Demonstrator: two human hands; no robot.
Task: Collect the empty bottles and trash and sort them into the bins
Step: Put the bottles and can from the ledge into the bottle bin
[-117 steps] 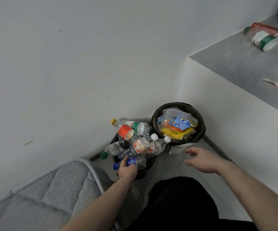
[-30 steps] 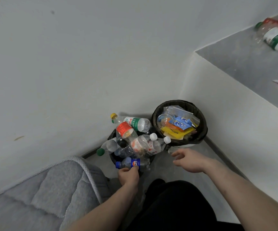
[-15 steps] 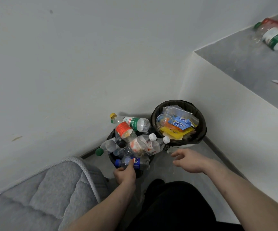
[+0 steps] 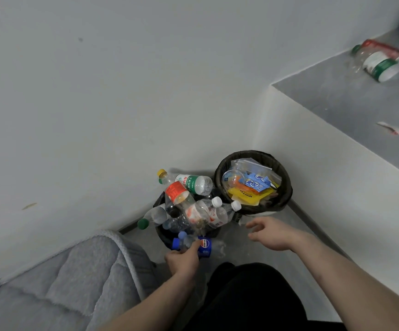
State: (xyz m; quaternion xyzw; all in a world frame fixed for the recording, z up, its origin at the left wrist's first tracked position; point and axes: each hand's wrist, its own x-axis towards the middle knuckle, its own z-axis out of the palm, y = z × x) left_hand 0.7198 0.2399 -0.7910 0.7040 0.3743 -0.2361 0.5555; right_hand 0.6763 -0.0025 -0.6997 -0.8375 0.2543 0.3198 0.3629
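The left hand (image 4: 182, 260) grips a clear plastic bottle with a blue cap and blue label (image 4: 195, 244), thumb and fingers curled round its middle. The bottle lies on its side at the near edge of the bottle bin (image 4: 164, 237), a dark bin in the corner of the room so heaped with empty bottles that little of its rim shows. On top of the heap, at the far side of this bin, lies a green-labelled bottle with a yellow cap (image 4: 186, 182); just in front of it is a red-labelled bottle (image 4: 178, 193), and two white-capped bottles (image 4: 214, 211) point toward the neighbouring bin. A green-capped bottle (image 4: 152, 218) sticks out over the bottle bin's left side.

Touching the bottle bin on its right stands the trash bin (image 4: 285, 187), lined with a dark bag and holding yellow and blue wrappers (image 4: 251, 187) and clear plastic bags.

The right hand (image 4: 273, 234) hovers in front of the trash bin, fingers loosely spread, holding nothing.

Up and to the right of the trash bin, a grey ledge (image 4: 337, 101) carries another green-labelled bottle (image 4: 377, 62) lying on its side and a small scrap of wrapper (image 4: 389, 127). Left of the bottle bin is the corner of a grey quilted mattress (image 4: 62, 278).
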